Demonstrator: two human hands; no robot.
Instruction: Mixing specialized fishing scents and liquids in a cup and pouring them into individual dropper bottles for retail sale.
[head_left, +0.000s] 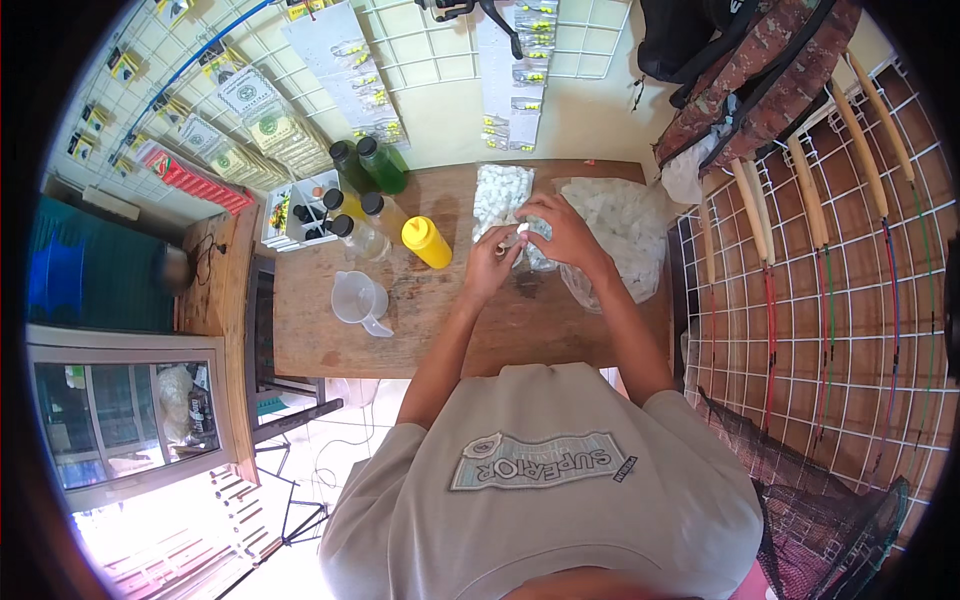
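Over the wooden table (420, 322), my left hand (493, 259) and my right hand (559, 229) meet fingertip to fingertip. A small white cap-like piece (523, 227) is between them, pinched by my right fingers. My left fingers are curled round something small and clear, possibly a little bottle, mostly hidden. Behind my hands lies a clear plastic bag of small white pieces (502, 191). To its right is a large translucent plastic bag (619, 232) with clear items inside. A yellow squeeze bottle (427, 242) stands left of my left hand.
A clear plastic measuring jug (360, 300) stands front left. Several dark-capped bottles (382, 165) with green, yellow or clear contents stand at the back left, beside a white divided tray (289, 244). Fishing rods with pale handles (754, 214) hang on the grid at the right.
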